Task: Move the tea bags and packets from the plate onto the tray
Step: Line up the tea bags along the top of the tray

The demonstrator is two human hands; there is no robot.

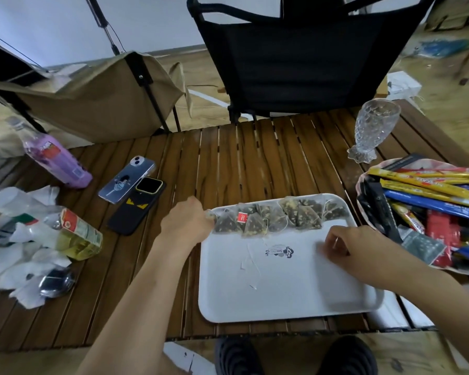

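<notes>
Black shoes (pixel 238 355) sit below the table's (pixel 241 158) near edge, and now we sweep across. At the left edge there's a purple bottle (pixel 57 161) lying down, then two phones (pixel 136 190). Your left hand (pixel 187 220) is at the tray's (pixel 282 293) far-left corner, knuckles up and fingertips tucked out of sight against the end of the row, so I can't tell if it's pinching. The tea bags (pixel 271 216) are lined along the tray's far edge, with loose strings (pixel 252 255) trailing toward the middle. Your right hand (pixel 347 250) is over the tray's right side, fingers curled together; whether they hold anything, I can't tell. At the right edge, the plate (pixel 363 182) is still heaped with packets (pixel 428 190), and a cut glass (pixel 374 131) stands just beyond it. Watch out: a snagged string could drag the row, the tall heap could spill when you grab, and a wide reach might topple that glass.
</notes>
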